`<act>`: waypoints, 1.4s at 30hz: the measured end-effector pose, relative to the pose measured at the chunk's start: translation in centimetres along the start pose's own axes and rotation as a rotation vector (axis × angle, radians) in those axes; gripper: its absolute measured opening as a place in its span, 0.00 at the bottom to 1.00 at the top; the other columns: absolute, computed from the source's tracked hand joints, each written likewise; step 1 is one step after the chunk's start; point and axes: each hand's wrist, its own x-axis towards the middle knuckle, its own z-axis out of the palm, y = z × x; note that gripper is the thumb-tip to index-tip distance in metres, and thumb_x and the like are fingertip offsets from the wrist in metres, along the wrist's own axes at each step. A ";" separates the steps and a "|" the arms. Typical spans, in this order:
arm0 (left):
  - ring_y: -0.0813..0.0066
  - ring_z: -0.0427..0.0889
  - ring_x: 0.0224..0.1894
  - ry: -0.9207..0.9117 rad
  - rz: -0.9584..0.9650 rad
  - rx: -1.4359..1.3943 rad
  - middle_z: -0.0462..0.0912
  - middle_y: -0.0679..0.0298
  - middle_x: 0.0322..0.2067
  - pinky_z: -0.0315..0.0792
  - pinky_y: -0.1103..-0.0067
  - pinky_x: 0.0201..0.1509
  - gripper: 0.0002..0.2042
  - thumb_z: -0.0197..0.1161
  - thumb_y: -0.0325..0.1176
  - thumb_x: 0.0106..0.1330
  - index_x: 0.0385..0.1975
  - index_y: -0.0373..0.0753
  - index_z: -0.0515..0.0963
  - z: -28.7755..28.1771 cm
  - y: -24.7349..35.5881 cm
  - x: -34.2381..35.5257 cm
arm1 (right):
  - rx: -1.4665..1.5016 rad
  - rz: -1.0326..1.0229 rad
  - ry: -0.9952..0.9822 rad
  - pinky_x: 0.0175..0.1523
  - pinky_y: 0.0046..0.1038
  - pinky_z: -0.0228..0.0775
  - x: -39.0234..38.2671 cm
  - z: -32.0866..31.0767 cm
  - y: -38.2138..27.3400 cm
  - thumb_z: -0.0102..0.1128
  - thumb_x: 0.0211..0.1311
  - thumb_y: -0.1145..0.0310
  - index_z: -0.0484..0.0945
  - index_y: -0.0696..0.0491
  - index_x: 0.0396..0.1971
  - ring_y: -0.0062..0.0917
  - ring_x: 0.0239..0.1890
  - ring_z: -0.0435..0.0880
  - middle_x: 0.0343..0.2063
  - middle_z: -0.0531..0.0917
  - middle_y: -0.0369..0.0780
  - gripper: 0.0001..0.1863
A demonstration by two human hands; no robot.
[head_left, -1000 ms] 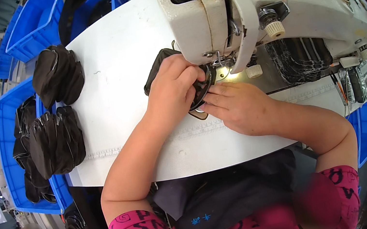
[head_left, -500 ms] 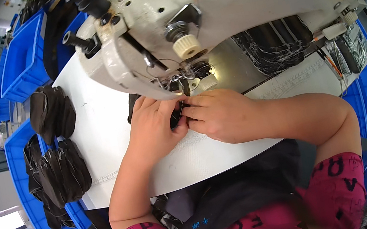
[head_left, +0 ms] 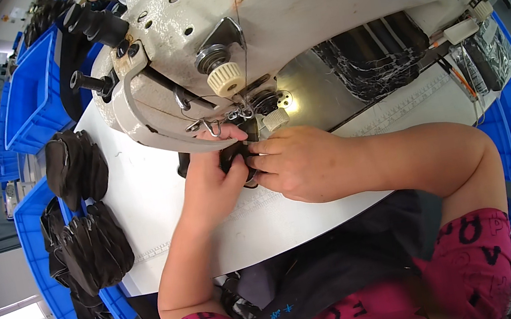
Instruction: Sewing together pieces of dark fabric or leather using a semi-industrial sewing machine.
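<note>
Left grip (head_left: 209, 183) on dark fabric (head_left: 232, 155); long axis hidden.

A dark, soft fabric piece (head_left: 235, 152) with a zipper-like toothed edge is held, bunched, between the hands (head_left: 301, 165) just left of the frame's centre; most of its outline is hidden by the fingers.
</note>
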 end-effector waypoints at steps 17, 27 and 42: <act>0.66 0.82 0.43 0.197 0.590 0.949 0.85 0.72 0.38 0.65 0.62 0.48 0.10 0.76 0.27 0.50 0.34 0.44 0.88 1.0 -0.4 1.6 | -0.032 -0.007 0.000 0.55 0.35 0.76 -0.3 -0.2 -0.3 0.62 0.59 0.70 0.86 0.59 0.43 0.35 0.52 0.84 0.44 0.86 0.43 0.14; 0.67 0.83 0.44 0.118 0.575 1.026 0.90 0.70 0.42 0.68 0.60 0.58 0.12 0.72 0.26 0.50 0.36 0.42 0.87 1.6 0.5 1.4 | -0.028 0.006 -0.137 0.62 0.37 0.74 -0.1 -1.7 -0.2 0.65 0.52 0.71 0.85 0.61 0.48 0.37 0.55 0.82 0.49 0.86 0.45 0.21; 0.71 0.84 0.44 0.165 0.561 1.027 0.89 0.73 0.45 0.66 0.61 0.54 0.12 0.72 0.30 0.53 0.39 0.44 0.87 1.5 -0.5 1.3 | -0.077 0.010 0.018 0.51 0.33 0.79 -0.1 -2.1 0.3 0.62 0.54 0.71 0.85 0.58 0.34 0.32 0.45 0.85 0.38 0.87 0.42 0.10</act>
